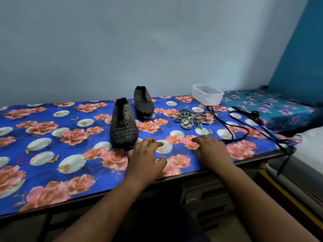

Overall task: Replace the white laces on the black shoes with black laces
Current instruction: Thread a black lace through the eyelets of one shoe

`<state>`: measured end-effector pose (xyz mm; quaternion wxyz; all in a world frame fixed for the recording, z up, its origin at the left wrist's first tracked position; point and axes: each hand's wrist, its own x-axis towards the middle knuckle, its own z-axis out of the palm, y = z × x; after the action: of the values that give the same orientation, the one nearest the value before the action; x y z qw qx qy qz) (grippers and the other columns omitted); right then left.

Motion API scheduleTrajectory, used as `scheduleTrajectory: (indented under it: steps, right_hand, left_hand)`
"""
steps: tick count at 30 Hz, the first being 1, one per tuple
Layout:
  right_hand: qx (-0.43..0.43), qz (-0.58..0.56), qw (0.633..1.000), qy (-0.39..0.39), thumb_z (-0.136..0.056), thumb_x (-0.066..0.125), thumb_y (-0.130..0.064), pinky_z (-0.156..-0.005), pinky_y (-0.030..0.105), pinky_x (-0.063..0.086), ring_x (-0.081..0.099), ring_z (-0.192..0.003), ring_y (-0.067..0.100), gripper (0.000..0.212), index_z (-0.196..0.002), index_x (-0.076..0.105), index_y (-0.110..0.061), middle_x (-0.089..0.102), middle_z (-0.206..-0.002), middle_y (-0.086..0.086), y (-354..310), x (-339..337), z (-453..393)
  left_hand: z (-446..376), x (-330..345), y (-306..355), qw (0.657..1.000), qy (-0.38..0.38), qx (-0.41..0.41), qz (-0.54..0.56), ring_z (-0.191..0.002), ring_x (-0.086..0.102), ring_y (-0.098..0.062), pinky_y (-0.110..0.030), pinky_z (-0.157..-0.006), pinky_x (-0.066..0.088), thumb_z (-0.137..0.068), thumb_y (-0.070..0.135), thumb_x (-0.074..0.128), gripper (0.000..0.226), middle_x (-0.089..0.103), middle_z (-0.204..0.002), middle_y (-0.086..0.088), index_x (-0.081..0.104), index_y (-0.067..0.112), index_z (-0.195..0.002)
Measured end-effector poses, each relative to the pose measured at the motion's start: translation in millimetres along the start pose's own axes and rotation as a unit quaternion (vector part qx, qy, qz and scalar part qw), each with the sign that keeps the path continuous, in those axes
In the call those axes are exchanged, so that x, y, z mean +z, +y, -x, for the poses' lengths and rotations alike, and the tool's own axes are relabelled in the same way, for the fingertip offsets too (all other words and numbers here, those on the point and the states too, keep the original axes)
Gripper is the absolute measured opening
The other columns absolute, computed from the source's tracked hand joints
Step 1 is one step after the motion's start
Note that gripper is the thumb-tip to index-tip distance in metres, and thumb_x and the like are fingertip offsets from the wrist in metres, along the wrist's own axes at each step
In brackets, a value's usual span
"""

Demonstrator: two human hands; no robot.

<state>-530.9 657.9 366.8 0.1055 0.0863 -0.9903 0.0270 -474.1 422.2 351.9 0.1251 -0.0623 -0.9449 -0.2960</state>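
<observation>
Two unlaced black shoes on a floral table, both hands resting empty.

Near shoe (123, 124), far shoe (143, 101), left hand (146, 158) and right hand (212, 149) with relaxed fingers, white laces (191, 117) heaped, black laces (234, 126) beside the right hand.

Open cloth (52, 130) lies left of the left hand (146, 158); near shoe (123, 124) blocks just ahead, laces (192, 117) beyond the right hand (212, 150).

left hand (146, 157): palm down, fingers relaxed | right hand (212, 150): palm down, fingers relaxed
</observation>
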Motion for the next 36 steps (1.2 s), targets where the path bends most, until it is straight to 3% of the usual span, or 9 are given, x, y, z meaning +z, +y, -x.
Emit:
scheduleTrajectory:
  steps: [4, 11, 13, 15, 19, 23, 26, 31, 36]
  right_hand:
    - [0.082, 0.101, 0.991, -0.012, -0.101, 0.046, -0.023, -0.1, 0.047, 0.041, 0.045, -0.132, 0.029, 0.043, -0.144, 0.048, -0.027, 0.055, -0.14, 0.003, 53.9, -4.5, -5.0]
    - [0.059, 0.114, 0.992, -0.018, -0.102, 0.049, -0.03, -0.097, 0.045, 0.038, 0.047, -0.123, 0.024, 0.021, -0.115, 0.065, -0.034, 0.064, -0.121, -0.004, 60.6, 0.2, -11.0]
    - [0.032, 0.066, 0.997, 0.005, -0.102, 0.048, -0.036, -0.098, 0.044, 0.038, 0.048, -0.123, 0.022, 0.021, -0.114, 0.065, -0.033, 0.064, -0.121, -0.004, 42.4, 1.5, -11.9]
    - [-0.007, -0.041, 0.999, 0.024, -0.103, 0.048, -0.039, -0.094, 0.042, 0.04, 0.052, -0.12, 0.023, 0.021, -0.114, 0.064, -0.03, 0.066, -0.118, -0.003, 15.1, 1.3, -11.7]
    - [-0.133, -0.254, 0.957, 0.05, -0.097, 0.058, -0.036, -0.085, 0.043, 0.048, 0.062, -0.093, 0.016, 0.008, -0.098, 0.065, -0.032, 0.07, -0.088, -0.014, -50.8, -5.6, -0.2]
    - [-0.193, -0.336, 0.919, 0.072, -0.097, 0.065, -0.027, -0.076, 0.035, 0.05, 0.063, -0.085, 0.009, 0.007, -0.1, 0.071, -0.026, 0.072, -0.084, -0.014, -93.3, -7.3, 4.0]
    - [-0.198, -0.416, 0.886, 0.05, -0.097, 0.067, -0.022, -0.067, 0.017, 0.044, 0.064, -0.078, 0.002, 0.006, -0.102, 0.067, -0.025, 0.072, -0.079, -0.014, -110.0, -6.4, 5.0]
    - [-0.215, -0.434, 0.874, -0.047, -0.101, 0.059, -0.033, -0.068, 0.022, 0.046, 0.063, -0.075, 0.005, 0.01, -0.11, 0.059, -0.029, 0.069, -0.076, -0.007, -129.1, -3.7, 5.4]
    - [-0.261, -0.314, 0.911, -0.054, -0.101, 0.057, -0.043, -0.058, 0.022, 0.034, 0.05, -0.067, 0.002, 0.018, -0.098, 0.063, -0.027, 0.056, -0.072, -0.012, -137.9, -4.7, -1.5]
  left_hand:
    - [-5.4, 9.3, 8.8, 0.999, -0.028, 0.001, 0.031, -0.128, 0.047, -0.014, -0.038, -0.104, 0.038, -0.079, 0.045, 0.053, 0.048, 0.056, -0.13, 0.014, 0.064, 0.034, -0.124]
    - [-7.3, 12.2, 2.5, 0.996, -0.033, -0.029, 0.076, -0.098, 0.058, -0.007, -0.037, -0.094, 0.047, -0.087, 0.036, 0.067, 0.03, 0.058, -0.102, 0.018, 0.068, 0.033, -0.117]
    - [-7.5, 11.7, 1.7, 0.993, -0.023, -0.032, 0.107, -0.086, 0.056, 0.001, -0.035, -0.089, 0.05, -0.09, 0.03, 0.068, 0.027, 0.055, -0.093, 0.021, 0.07, 0.03, -0.117]
    - [-7.0, 9.7, 1.3, 0.99, -0.015, -0.029, 0.136, -0.089, 0.06, 0.001, -0.035, -0.09, 0.052, -0.094, 0.033, 0.067, 0.026, 0.06, -0.097, 0.022, 0.07, 0.029, -0.12]
    - [-2.6, -3.7, -1.1, 0.981, 0.01, 0.004, 0.195, -0.09, 0.065, -0.002, -0.023, -0.08, 0.052, -0.097, 0.038, 0.066, 0.032, 0.07, -0.098, 0.023, 0.067, 0.03, -0.128]
    - [2.8, -29.5, -16.4, 0.973, 0.03, 0.019, 0.226, -0.087, 0.07, -0.003, -0.028, -0.076, 0.055, -0.097, 0.029, 0.068, 0.013, 0.076, -0.091, 0.017, 0.077, 0.029, -0.106]
    - [8.8, -48.8, -33.9, 0.968, 0.039, -0.019, 0.245, -0.084, 0.073, -0.005, -0.027, -0.079, 0.057, -0.093, 0.02, 0.073, 0.008, 0.077, -0.084, 0.011, 0.08, 0.023, -0.093]
    - [19.6, -68.0, -47.2, 0.979, 0.024, -0.028, 0.2, -0.077, 0.07, -0.002, -0.015, -0.067, 0.051, -0.092, 0.022, 0.074, 0.005, 0.076, -0.08, 0.011, 0.079, 0.022, -0.091]
    - [24.1, -76.3, -54.4, 0.987, 0.023, -0.011, 0.158, -0.072, 0.069, -0.011, -0.028, -0.066, 0.054, -0.091, 0.03, 0.075, 0.007, 0.074, -0.076, 0.011, 0.079, 0.025, -0.091]
